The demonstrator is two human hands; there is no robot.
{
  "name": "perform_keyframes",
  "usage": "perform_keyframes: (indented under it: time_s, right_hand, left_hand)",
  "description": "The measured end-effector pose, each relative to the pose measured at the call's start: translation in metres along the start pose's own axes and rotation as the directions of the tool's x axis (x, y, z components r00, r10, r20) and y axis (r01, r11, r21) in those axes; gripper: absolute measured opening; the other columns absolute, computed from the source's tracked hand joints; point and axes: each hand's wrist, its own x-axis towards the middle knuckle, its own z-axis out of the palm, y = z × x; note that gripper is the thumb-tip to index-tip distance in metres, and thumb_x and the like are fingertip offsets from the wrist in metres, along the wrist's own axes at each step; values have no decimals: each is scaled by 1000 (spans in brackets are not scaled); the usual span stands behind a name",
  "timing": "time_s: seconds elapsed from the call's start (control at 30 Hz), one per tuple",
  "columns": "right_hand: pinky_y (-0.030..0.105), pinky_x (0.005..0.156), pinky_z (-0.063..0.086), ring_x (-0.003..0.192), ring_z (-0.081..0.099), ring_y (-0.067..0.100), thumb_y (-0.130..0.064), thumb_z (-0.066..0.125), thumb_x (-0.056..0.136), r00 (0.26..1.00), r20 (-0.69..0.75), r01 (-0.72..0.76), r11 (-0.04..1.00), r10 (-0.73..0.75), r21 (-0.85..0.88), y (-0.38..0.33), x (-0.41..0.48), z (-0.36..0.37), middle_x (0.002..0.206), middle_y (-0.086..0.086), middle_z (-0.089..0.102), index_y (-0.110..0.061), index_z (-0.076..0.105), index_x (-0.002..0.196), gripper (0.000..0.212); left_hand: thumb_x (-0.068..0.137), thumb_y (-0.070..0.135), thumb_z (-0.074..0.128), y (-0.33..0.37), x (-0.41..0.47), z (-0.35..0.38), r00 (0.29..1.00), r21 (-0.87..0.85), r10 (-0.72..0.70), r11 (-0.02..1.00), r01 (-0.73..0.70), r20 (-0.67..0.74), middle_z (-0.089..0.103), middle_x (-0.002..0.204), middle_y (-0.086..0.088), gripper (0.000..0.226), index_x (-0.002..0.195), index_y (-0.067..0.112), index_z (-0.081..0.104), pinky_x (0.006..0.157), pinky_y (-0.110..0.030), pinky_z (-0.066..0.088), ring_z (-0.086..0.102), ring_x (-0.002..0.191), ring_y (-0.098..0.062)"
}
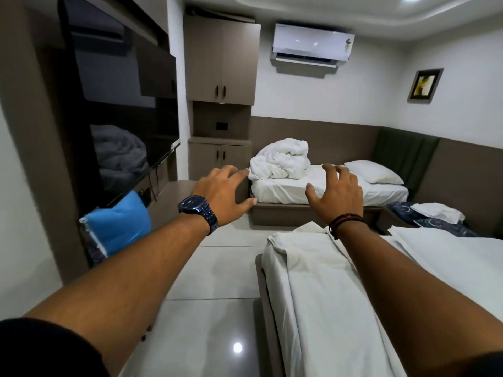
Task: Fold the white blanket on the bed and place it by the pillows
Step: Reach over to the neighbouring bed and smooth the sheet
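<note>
- Both grips are released: our left hand (pixel 223 193) and our right hand (pixel 336 193) reach forward in mid-air at the centre of the frame, fingers spread, grasping nothing.
- Our left wrist carries a dark watch (pixel 197 210); our right wrist carries dark cord bracelets (pixel 344 223).
- We see the white blanket (pixel 280 160) lying crumpled in a heap at the foot end of the far bed (pixel 313 191), just above centre of the frame.
- In the picture our left fingertips (pixel 243 172) sit just beside the blanket's lower left edge, yet the hand is well apart from it in depth and touches nothing.
- We find a white pillow (pixel 374 172) at the other end of that bed, to the right of the blanket, lying against a green padded headboard (pixel 405 153).
- Between blanket and pillow the bed shows bare white sheet, partly covered by our right hand.
- Our right forearm crosses over a nearer bed (pixel 313 295) with a rumpled white sheet at the lower right of the frame.
- At the left of the frame we see a dark television screen (pixel 119 104) and below it a blue cushion (pixel 119 221) at the edge of a counter (pixel 174 197).
- Brown cupboards (pixel 221 61) stand at upper centre, with a white air conditioner (pixel 311 46) on the wall to their right.
- A small framed picture (pixel 424 84) hangs at the upper right.
- Glossy pale floor tiles (pixel 217 308) fill the lower middle.
</note>
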Motion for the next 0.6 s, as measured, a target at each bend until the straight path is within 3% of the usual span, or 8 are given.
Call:
perform_keyframes:
  time_s: [0.17, 0.4, 0.5, 0.6]
  right_hand:
    - [48, 89, 45, 120, 49, 37, -44, 58, 84, 997, -6, -74, 995, 74, -67, -4, 77, 79, 132, 17, 52, -13, 50, 130, 56]
    - [46, 87, 47, 115, 53, 38, -47, 52, 80, 996, -4, -84, 981, 85, -175, 42, 169, 188, 128, 17, 56, -13, 52, 130, 61]
    - [46, 91, 46, 119, 50, 38, -47, 58, 82, 986, 108, -109, 978, 129, -179, 68, 219, 237, 135, 17, 50, -17, 42, 138, 66]
    - [46, 99, 45, 124, 48, 36, -52, 60, 81, 914, 375, -108, 984, 154, -142, 90, 276, 294, 140, 15, 45, -25, 25, 148, 81]
  left_hand:
    - [82, 61, 54, -48, 109, 68, 994, -46, 100, 994, -98, 46, 45, 143, -1, 69, 142, 31, 38, 95, -41, 46, 44, 127, -26]
    - [79, 56, 60, -55, 258, 183, 977, -136, 210, 970, -204, 34, 46, 144, -3, 67, 139, 31, 43, 97, -43, 43, 44, 129, -28]
    - [79, 58, 59, -58, 318, 232, 967, -129, 250, 962, -242, 45, 44, 146, -3, 69, 140, 32, 40, 99, -44, 43, 43, 131, -29]
    - [79, 58, 59, -72, 379, 277, 952, -193, 274, 950, -245, 139, 43, 146, -2, 73, 143, 34, 35, 99, -44, 46, 44, 130, -29]
